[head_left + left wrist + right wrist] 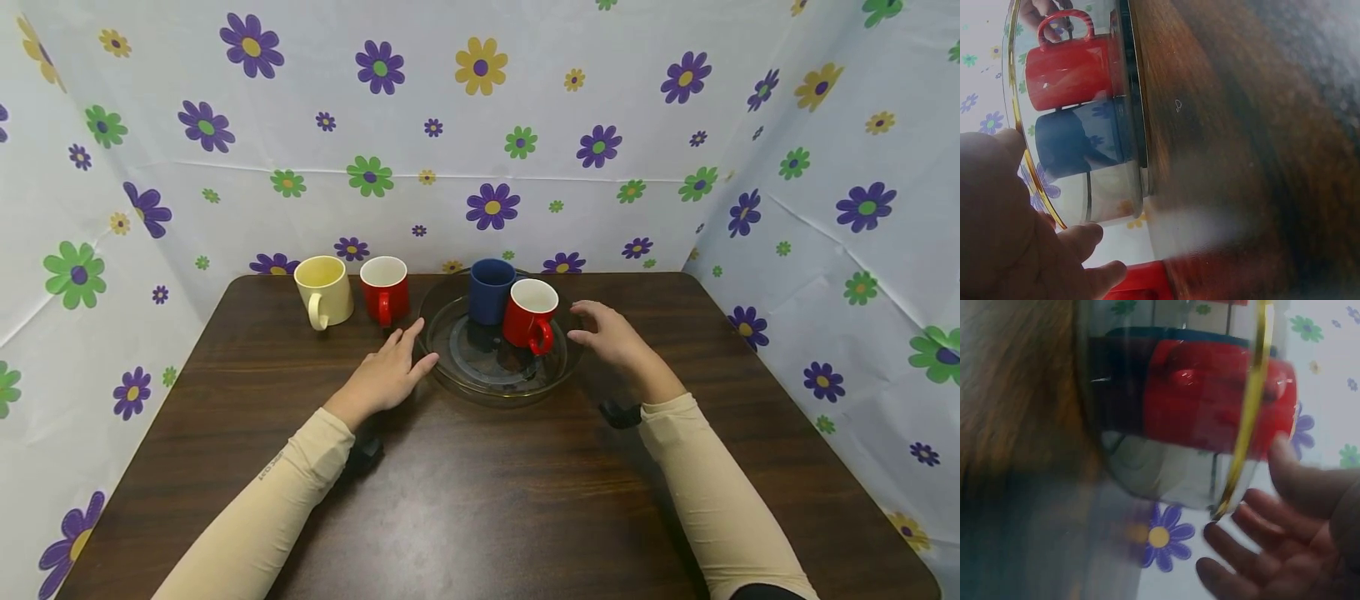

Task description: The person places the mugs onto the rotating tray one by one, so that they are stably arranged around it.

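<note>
Beige sleeves (270,500) come in from the bottom edge, each ending at a bare hand beside the glass bowl (491,392). On the left hand (384,373), the fingers are spread and nearly straight along the bowl's left side; on the right hand (621,340), they curve loosely by its right side, thumb apart. Neither hand grips anything, though I can't tell whether any fingertip touches the glass.

Between them, the clear, gold-rimmed bowl sits on the worktop (487,492). Inside, toward its right, stand a blue mug (490,296) and, nearer the person, a red mug (520,323), both upright; whether they touch is unclear. Just beyond the left fingertips, outside the bowl, is a second red mug (387,293), with a yellow mug (330,292) further left. Flowered cloth (442,158) hangs behind.

My worry is the smooth glass: pressed unevenly, it could slip or tip. Both mugs sit off to one side, so a tilt might slide them together or against the wall. A sideways shove of the left fingers could also knock the second red mug.
</note>
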A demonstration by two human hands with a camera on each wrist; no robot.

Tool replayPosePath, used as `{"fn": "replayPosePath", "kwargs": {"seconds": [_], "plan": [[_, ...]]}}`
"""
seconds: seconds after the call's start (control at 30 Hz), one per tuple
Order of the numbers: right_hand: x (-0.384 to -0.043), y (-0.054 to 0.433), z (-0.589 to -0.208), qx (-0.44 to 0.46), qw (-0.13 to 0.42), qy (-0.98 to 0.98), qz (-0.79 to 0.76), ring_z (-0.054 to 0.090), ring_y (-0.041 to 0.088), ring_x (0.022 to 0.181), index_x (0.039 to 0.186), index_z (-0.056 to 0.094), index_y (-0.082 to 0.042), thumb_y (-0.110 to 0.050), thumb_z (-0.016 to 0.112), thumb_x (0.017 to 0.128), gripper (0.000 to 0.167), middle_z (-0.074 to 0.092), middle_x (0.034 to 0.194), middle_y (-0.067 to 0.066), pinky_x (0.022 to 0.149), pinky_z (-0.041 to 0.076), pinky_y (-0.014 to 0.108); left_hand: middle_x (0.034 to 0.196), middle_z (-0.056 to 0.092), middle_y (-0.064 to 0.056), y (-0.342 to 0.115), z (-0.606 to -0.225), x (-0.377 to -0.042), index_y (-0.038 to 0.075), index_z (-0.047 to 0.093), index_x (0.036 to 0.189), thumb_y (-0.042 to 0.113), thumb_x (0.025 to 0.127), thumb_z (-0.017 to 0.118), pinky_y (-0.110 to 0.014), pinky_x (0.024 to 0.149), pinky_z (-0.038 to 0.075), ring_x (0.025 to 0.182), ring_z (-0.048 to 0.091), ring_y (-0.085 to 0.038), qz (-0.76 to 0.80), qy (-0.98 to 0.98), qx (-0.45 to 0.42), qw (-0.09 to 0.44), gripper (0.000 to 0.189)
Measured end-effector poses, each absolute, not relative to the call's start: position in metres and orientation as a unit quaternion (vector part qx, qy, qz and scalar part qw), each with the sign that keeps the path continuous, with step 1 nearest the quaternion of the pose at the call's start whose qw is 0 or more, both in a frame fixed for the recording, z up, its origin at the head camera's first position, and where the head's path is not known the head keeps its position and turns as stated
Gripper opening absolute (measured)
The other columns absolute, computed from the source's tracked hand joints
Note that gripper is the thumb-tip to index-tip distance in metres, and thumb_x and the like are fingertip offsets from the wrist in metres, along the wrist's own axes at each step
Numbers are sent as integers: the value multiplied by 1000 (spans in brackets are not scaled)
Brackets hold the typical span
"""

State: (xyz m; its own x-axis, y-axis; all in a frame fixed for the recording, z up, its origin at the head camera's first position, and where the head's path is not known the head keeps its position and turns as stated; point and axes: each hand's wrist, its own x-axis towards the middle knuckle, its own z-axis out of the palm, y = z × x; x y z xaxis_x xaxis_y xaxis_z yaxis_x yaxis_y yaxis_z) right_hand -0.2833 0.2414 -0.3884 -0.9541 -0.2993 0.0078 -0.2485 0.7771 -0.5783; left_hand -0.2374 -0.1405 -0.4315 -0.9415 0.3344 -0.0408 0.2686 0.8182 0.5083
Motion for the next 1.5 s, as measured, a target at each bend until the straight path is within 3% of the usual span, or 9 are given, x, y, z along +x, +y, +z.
{"fn": "replayPosePath", "kwargs": {"seconds": [0.13,0.27,0.77,1.03,1.3,1.5], "plan": [[-289,251,-398,-177,76,930,-314,19,44,151,153,36,5,-12,70,96,68,21,166,22,119,20,62,164,25,-23,-140,-432,-237,11,13,164,54,106,40,-72,114,21,153,18,-42,257,951,157,63,77],[-293,261,-404,-185,123,910,-350,14,42,153,159,24,0,-14,68,98,77,10,169,16,119,21,62,163,25,-24,-140,-432,-238,10,13,163,54,106,40,-73,113,21,152,19,-42,257,951,158,63,77],[-298,273,-416,-190,155,869,-431,8,37,155,162,15,-2,-19,69,98,85,3,170,10,120,19,57,166,21,-18,-142,-427,-242,13,12,164,57,105,40,-76,111,22,153,18,-41,253,951,160,80,79],[-298,274,-419,-196,156,862,-440,8,37,155,161,15,-1,-16,67,99,83,2,170,11,121,18,55,159,36,-22,-142,-410,-243,9,12,163,52,105,46,-63,109,39,139,46,-42,216,956,170,106,81],[-297,274,-419,-193,153,862,-443,10,37,154,161,15,-1,-12,66,99,81,3,170,11,121,18,54,144,57,-18,-133,-385,-255,5,47,150,44,96,68,-59,101,49,127,59,-37,173,970,162,47,70],[-299,274,-422,-193,152,860,-446,8,35,155,161,16,0,-13,67,99,82,4,170,10,122,17,53,137,64,-13,-115,-362,-274,10,56,144,44,91,75,-58,96,50,120,63,-34,131,980,151,8,66]]}}
